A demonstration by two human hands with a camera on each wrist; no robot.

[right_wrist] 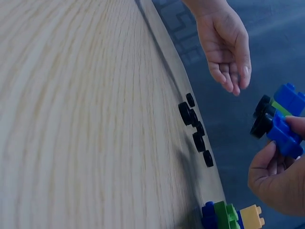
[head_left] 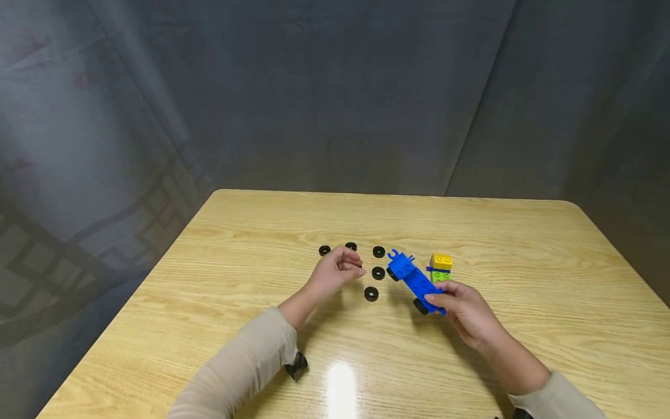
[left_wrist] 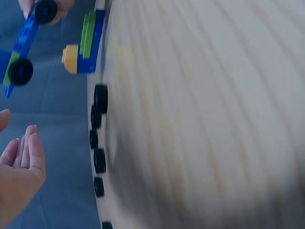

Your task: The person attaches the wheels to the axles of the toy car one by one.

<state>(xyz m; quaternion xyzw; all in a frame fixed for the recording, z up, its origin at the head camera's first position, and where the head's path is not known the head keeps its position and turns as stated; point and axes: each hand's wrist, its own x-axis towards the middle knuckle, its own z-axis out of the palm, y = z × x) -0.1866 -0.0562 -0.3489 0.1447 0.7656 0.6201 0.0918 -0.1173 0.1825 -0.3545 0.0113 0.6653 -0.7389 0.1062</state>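
My right hand (head_left: 473,314) grips the rear end of a blue toy car (head_left: 416,285) between thumb and fingers, tilted above the table. Black wheels (right_wrist: 261,125) are on the car, and a green layer shows beneath its blue front block in the right wrist view. My left hand (head_left: 335,272) hovers over the loose black wheels with nothing in it, fingers lightly bent and apart from the thumb. Closest to it are a wheel (head_left: 378,273) on its right and another wheel (head_left: 350,247) just behind it. A further wheel is mostly hidden by the fingers.
Behind the right hand stands a small block build (head_left: 441,266) in yellow, blue and green. Other loose wheels lie flat nearby, among them a front wheel (head_left: 371,294) and a far-left wheel (head_left: 324,250). A grey curtain (head_left: 335,99) hangs beyond the wooden table (head_left: 251,233).
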